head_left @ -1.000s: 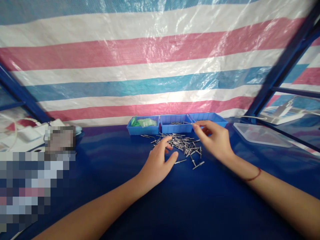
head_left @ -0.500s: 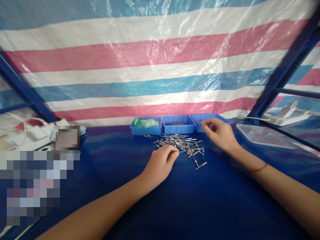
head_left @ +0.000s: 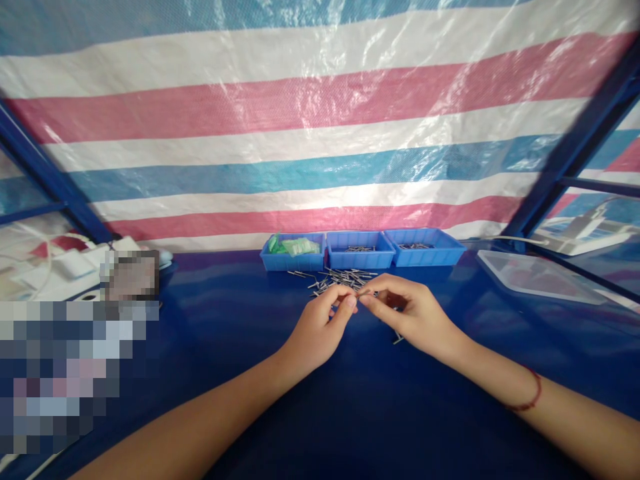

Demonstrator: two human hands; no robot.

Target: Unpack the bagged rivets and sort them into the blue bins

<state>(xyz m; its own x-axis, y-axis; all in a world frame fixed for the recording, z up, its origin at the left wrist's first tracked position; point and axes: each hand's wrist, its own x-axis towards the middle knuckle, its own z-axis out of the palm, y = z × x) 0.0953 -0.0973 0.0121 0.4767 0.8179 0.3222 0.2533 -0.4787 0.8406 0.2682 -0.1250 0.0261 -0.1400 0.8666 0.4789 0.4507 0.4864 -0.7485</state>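
Observation:
My left hand (head_left: 319, 325) and my right hand (head_left: 417, 317) meet fingertip to fingertip in front of a pile of metal blind rivets (head_left: 346, 275). Thumb and fingers of each are pinched together. A thin blind rivet (head_left: 365, 293) shows between the two sets of fingertips, mostly covered by them. Part of the pile is hidden behind my hands. Just past the pile stand a middle blue bin (head_left: 360, 260) and a right blue bin (head_left: 429, 257), both with some rivets inside.
A left blue bin (head_left: 293, 262) holds green and pale plastic packets (head_left: 301, 247). To the right lies a clear plastic lid (head_left: 540, 277). White chargers and cables (head_left: 75, 263) sit at the left, beside a blurred patch. A striped sheet (head_left: 310, 113) hangs behind the blue table (head_left: 320, 420).
My right hand has come from the right bin, leftward and nearer, to meet my left hand. The left hand has stayed nearly in place, still pinched.

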